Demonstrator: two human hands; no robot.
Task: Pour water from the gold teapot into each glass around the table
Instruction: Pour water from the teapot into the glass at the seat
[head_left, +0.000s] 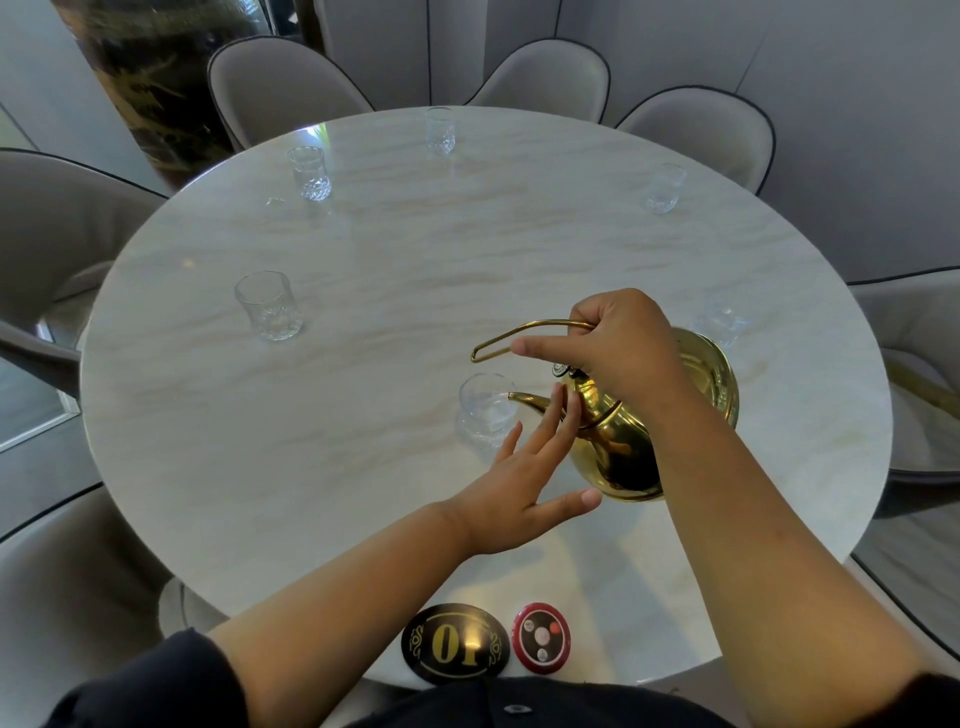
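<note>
The right hand (613, 343) is clenched round the thin looped handle (524, 332) of the gold teapot (623, 452), wrist bent down. Its forefinger is stretched out straight along the handle, and the forearm comes in from the lower right. The left hand (524, 483) is released and flat, fingers straight and slightly spread. The fingertips (569, 408) rest against the teapot's neck just below the lid, and the thumb lies out beside the lower body. Both forearms are bare, with dark sleeves at the bottom edge.

The one teapot is held tilted over the right half of the round marble worktop (363, 249). Its spout (519, 397) points left, and the tip is at the rim of the near glass (485, 410). Whether water is running cannot be told.

There are six glasses, all upright and well apart:
- the near glass at the spout
- the right glass (724, 325), partly hidden behind the teapot
- the left glass (270, 306)
- the far-left glass (310, 173)
- the far glass (440, 130)
- the far-right glass (663, 188)

At the worktop's near edge lie two flat discs, just beside each other. One is a black oval plaque (454, 643) with gold digits, and the other is a red round button pad (541, 638).

Grey chairs (545, 78) ring the worktop, three of them along the far side.
</note>
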